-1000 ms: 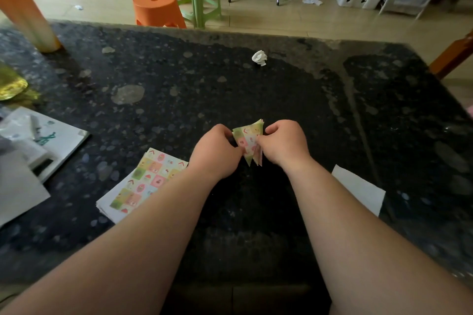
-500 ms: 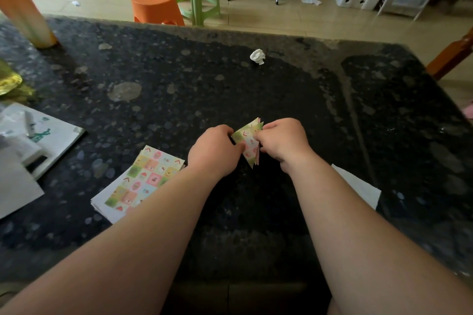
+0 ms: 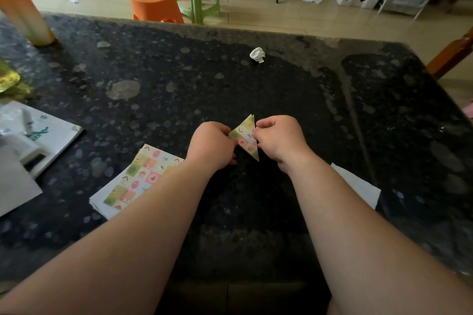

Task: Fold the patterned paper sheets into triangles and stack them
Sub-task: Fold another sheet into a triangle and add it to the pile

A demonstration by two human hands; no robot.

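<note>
A small folded triangle (image 3: 244, 137) was held up above the dark table (image 3: 230, 79), just right of the pile of flat patterned sheets (image 3: 139, 176) and a little farther back than it. Its left corner was pinched by the left hand (image 3: 211, 146), and its right edge was pinched by the curled fingers of the right hand (image 3: 279, 139). If one pinch were let loose, the layers could spring open and the crease could be lost. If the paper were pulled too hard, it could be torn or bent crooked, and a crooked triangle would likely sit badly when stacked. No stack of done triangles could be seen; only a white sheet (image 3: 358, 184) lay well right of the pile.
</note>
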